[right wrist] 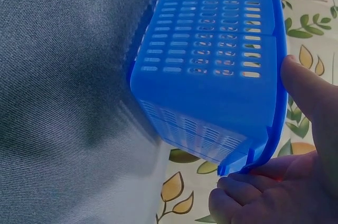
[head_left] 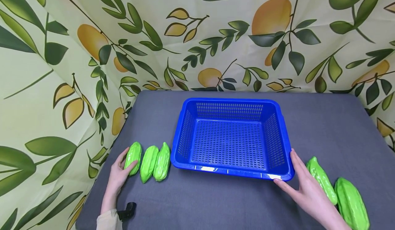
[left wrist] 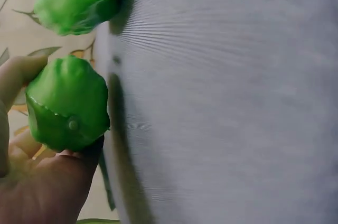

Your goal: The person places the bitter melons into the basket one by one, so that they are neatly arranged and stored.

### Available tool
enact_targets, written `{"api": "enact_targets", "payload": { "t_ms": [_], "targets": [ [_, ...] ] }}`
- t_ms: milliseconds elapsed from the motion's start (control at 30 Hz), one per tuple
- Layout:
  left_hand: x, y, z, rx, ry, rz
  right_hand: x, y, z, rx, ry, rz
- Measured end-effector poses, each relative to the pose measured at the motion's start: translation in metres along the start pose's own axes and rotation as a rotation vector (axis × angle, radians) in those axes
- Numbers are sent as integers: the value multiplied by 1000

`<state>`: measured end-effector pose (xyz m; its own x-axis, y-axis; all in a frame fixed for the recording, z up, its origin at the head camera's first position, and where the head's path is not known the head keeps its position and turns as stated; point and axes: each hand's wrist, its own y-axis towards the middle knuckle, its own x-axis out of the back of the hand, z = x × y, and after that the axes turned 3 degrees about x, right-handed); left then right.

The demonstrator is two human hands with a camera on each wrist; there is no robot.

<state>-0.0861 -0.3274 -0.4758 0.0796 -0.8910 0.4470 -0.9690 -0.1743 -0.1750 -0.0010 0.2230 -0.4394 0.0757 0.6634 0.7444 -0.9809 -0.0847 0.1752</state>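
My left hand [head_left: 119, 172] holds a bright green, ridged vegetable-like piece [head_left: 133, 158] at the far left, fingers on one side and thumb on the other; the left wrist view shows the end of this piece [left wrist: 68, 105] within the hand [left wrist: 45, 182]. Two similar green pieces [head_left: 149, 164] [head_left: 162, 162] lie side by side just right of it. A blue perforated basket [head_left: 228, 172] stands mid-table with nothing in it. At its near right corner my right hand [head_left: 305, 189] grips the rim, also seen in the right wrist view, where the hand [right wrist: 285, 182] pinches the basket's corner [right wrist: 206, 97].
Two more green pieces [head_left: 321, 180] [head_left: 351, 204] lie at the right, beside and partly behind my right forearm. A grey cloth [head_left: 210, 202] covers the table. Behind and at the left hangs a leaf-and-fruit patterned cloth [head_left: 185, 58]. A black object [head_left: 131, 209] is at my left wrist.
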Motion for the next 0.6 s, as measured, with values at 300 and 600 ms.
{"api": "enact_targets", "payload": {
  "t_ms": [300,600],
  "targets": [
    [11,0,-40,-18,-66,-53,0,-1,-1,4,3,-3],
    [7,2,-64,-72,-129,-53,0,0,0,-22,5,22]
  ]
}}
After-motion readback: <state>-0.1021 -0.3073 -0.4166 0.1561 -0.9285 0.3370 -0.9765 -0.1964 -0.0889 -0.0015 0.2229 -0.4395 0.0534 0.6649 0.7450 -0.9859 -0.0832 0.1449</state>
